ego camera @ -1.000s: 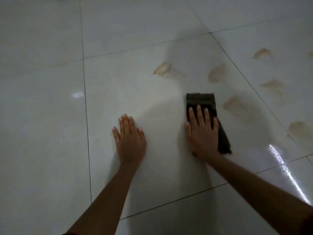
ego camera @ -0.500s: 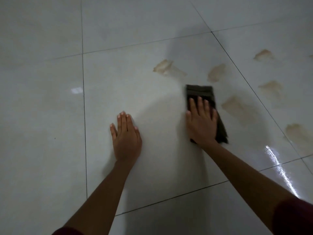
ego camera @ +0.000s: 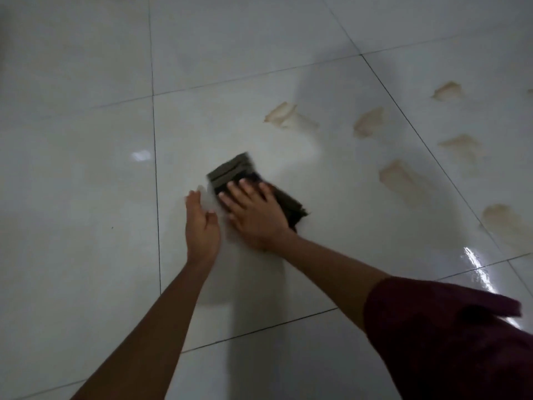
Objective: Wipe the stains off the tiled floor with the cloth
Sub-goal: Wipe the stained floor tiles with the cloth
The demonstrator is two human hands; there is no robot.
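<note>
A dark folded cloth [ego camera: 230,170] lies on the glossy white tiled floor [ego camera: 86,197]. My right hand [ego camera: 253,212] presses flat on it with fingers straight and spread. My left hand [ego camera: 202,223] is just left of the cloth, turned on its edge with fingers extended; it is motion-blurred. Several tan smeared stains mark the floor to the right: one [ego camera: 281,115] beyond the cloth, another [ego camera: 367,122] further right, and a third [ego camera: 401,177] right of the cloth, with more towards the right edge.
Dark grout lines [ego camera: 155,174] divide the large tiles. A bright wet glare streak [ego camera: 478,267] shines at the lower right. My dark red sleeve [ego camera: 447,336] fills the bottom right corner.
My right hand has slid the cloth leftwards, away from the stains, until it sits beside my left hand. My left hand has lifted from flat on the floor onto its edge.
</note>
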